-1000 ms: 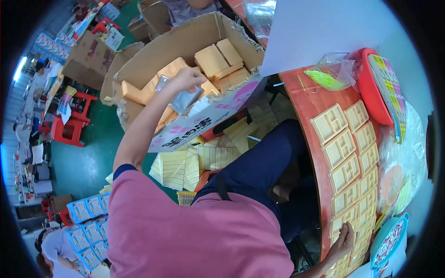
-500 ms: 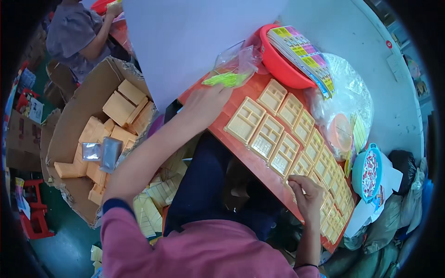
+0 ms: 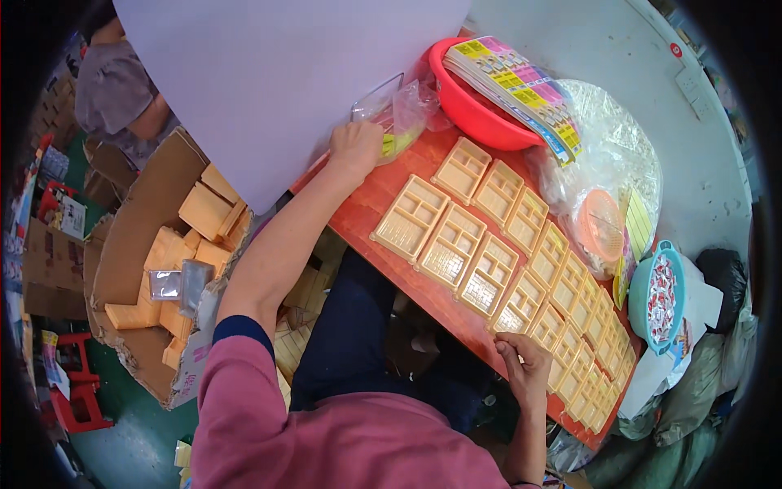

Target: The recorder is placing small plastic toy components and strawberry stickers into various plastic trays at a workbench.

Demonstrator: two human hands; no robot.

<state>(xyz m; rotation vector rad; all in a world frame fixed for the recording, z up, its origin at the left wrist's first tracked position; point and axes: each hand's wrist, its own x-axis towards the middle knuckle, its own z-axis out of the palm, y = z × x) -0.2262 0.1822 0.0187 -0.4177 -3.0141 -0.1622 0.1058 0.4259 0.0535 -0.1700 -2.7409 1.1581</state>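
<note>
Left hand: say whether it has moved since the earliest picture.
Yes: from over the cardboard box, the left hand has moved rightward to the clear bag on the red table.

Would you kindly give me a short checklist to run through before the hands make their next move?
1. Left hand at the clear bag with yellow-green pieces: ok.
2. Left hand gripping a piece: cannot tell; its fingertips are hidden.
3. Right hand close to the tan trays: ok, beside the rows with its fingers curled.
4. Right hand free of small items: cannot tell; nothing shows clearly between finger and thumb.
5. Trays lying open side up on the red table: ok.
6. Printed sheets wholly inside the red basin: not ok; they reach past its rim.
</note>
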